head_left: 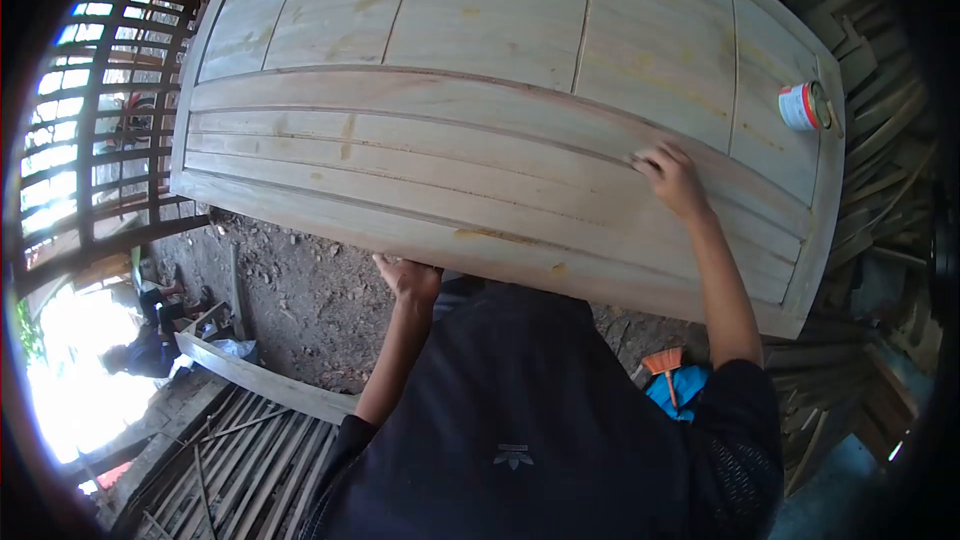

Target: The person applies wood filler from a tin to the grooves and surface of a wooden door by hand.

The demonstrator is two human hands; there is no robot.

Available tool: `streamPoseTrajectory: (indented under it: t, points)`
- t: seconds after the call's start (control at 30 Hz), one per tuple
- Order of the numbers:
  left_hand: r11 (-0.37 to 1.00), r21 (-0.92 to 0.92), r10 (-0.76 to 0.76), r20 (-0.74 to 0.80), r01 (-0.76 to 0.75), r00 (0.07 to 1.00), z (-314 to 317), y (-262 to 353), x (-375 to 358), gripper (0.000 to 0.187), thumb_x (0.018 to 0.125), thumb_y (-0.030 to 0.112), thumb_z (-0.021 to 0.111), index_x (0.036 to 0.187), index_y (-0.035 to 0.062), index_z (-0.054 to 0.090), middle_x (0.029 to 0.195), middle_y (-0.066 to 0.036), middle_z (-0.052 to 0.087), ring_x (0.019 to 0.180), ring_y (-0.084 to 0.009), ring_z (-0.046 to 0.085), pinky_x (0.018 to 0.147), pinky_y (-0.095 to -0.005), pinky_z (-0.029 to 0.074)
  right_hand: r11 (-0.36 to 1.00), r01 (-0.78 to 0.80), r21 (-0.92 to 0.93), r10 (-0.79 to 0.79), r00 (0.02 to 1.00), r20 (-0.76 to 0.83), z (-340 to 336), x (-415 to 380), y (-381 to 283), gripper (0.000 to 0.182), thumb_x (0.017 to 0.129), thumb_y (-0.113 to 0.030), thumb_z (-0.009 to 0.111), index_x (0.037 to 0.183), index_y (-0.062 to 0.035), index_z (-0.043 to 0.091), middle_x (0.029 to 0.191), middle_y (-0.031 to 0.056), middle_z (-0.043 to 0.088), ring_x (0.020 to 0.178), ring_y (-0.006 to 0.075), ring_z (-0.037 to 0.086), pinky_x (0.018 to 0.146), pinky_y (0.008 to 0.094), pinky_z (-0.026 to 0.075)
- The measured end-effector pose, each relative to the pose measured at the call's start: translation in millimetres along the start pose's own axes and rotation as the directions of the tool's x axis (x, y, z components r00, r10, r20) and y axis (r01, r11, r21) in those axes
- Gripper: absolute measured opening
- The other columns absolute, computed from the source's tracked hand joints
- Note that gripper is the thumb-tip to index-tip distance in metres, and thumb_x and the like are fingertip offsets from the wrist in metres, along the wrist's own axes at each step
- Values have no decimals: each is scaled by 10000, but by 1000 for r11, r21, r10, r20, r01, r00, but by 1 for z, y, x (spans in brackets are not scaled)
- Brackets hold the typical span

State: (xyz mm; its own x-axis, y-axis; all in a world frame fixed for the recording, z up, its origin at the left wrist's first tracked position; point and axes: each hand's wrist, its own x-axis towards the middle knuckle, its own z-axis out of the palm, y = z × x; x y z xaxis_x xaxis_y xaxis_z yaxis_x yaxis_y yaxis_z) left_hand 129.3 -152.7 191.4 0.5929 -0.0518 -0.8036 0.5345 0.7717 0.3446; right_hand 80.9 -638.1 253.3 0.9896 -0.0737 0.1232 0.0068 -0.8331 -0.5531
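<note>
A large pale wooden door (480, 130) with grooved panels and yellowish filler smears lies across the view before me. At its near edge, my left hand (412, 280) grips the wood, thumb out to the side and the other fingers partly hidden. Over the slats on the right half, my right hand (677, 180) is closed, its fingertips pinched at a narrow groove. A small dark bit shows at those fingertips, too small to name. Near the door's right end stands an open tin (798, 107) with a white and red label, a thin stick beside it.
Stacked wooden strips (870, 140) crowd the right side. A slatted wooden wall (95, 110) stands at left, with a person (150, 345) below it. Loose slats (235, 470) lie lower left. An orange brush (664, 362) rests by blue cloth (685, 388) on the dirt floor.
</note>
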Motion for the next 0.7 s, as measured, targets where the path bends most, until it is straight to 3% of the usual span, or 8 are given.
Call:
streamPoseTrajectory:
  t: [0.1, 0.17, 0.3, 0.37, 0.53, 0.63, 0.7]
  points:
    - [997, -46, -72, -134, 67, 988, -6, 4, -9, 1003, 921, 844, 310, 1563, 78, 393, 1641, -146, 360, 1502, -370, 325, 1228, -549, 245, 997, -75, -10, 75, 996, 38, -13, -16, 19, 114, 893, -153, 760, 928, -56, 710, 900, 117, 712, 879, 339, 688, 780, 437, 549]
    - [998, -26, -67, -232, 63, 970, -12, 10, -7, 1014, 918, 850, 325, 1555, 64, 399, 1635, -160, 365, 1491, -372, 339, 1227, -531, 245, 998, 58, 25, -58, 998, -15, 26, 18, -13, 99, 900, -152, 751, 924, -65, 708, 898, 101, 707, 874, 323, 683, 765, 436, 546]
    - [996, -16, -84, -234, 83, 968, -11, 15, 0, 1022, 916, 859, 320, 1545, 59, 408, 1615, -159, 396, 1468, -367, 366, 1221, -520, 251, 975, 213, 64, -206, 973, -109, 95, 85, -72, 80, 913, -148, 727, 937, -77, 699, 903, 105, 685, 889, 343, 666, 766, 449, 538]
    - [996, 16, -90, -147, 93, 985, -7, 17, -5, 1011, 925, 855, 311, 1543, 61, 410, 1596, -162, 422, 1454, -362, 382, 1216, -521, 258, 991, 124, 45, -123, 992, -20, 91, 77, -77, 77, 922, -144, 713, 937, -75, 682, 904, 111, 673, 913, 360, 657, 785, 452, 534]
    - [988, -103, -129, -164, 113, 978, -15, 38, -6, 1010, 929, 853, 318, 1552, 63, 396, 1578, -156, 443, 1436, -352, 403, 1212, -515, 272, 998, -9, -68, 13, 998, 60, 13, 14, -18, 98, 918, -140, 733, 965, -69, 684, 951, 119, 697, 919, 342, 664, 798, 453, 541]
    - [987, -146, -100, -212, 69, 972, -44, 55, 7, 1020, 920, 862, 328, 1565, 73, 373, 1586, -143, 427, 1445, -345, 402, 1214, -513, 273, 983, 174, -49, -172, 984, 49, 57, 55, -47, 90, 906, -119, 733, 950, -66, 676, 928, 121, 684, 905, 350, 662, 793, 458, 538]
    - [988, -146, -73, -238, 39, 969, -53, 67, 12, 1034, 909, 872, 333, 1577, 82, 356, 1604, -133, 404, 1463, -341, 389, 1221, -513, 266, 986, 169, 8, -169, 983, 65, 117, 112, -104, 87, 905, -126, 721, 946, -64, 675, 913, 128, 672, 894, 362, 662, 788, 461, 541]
